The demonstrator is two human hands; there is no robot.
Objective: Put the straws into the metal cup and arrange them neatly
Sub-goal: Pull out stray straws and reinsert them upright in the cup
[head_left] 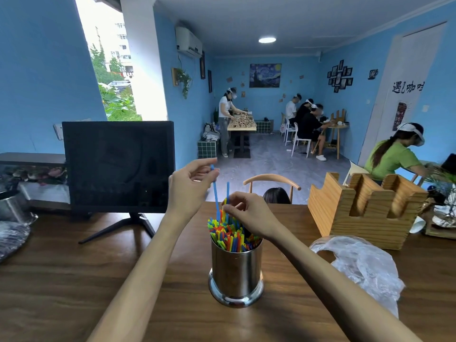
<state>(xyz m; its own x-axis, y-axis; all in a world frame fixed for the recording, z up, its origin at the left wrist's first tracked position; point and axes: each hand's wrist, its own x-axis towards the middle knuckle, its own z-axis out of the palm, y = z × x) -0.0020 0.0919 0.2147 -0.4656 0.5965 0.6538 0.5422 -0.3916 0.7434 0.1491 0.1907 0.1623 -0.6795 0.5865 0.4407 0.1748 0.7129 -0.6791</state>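
My left hand (190, 187) is raised above the table (74, 280), its thumb and fingers pinching the top end of a blue straw (215, 191); that straw hangs nearly upright, its lower end down among the others. My right hand (249, 213) sits just above the metal cup (236, 272), fingers curled and pinching near the base of a second blue straw (227, 192) that stands taller than the bundle; the two hands are close but not touching. The straws (229, 234) — blue, yellow, green, red, orange — fill the cup as an upright bundle, their tops uneven. The cup stands upright near the middle of the wooden table, on a flared base. To its right lies a crumpled clear plastic bag (362, 265); behind that stands a slotted wooden holder (365, 211). To the left at the back of the table stands a dark monitor (118, 166) on a splayed foot; at the far left edge I see part of another metal vessel (12, 206). Beyond the table is a wooden chair back (271, 181), and people are seated and standing in a blue-walled room.
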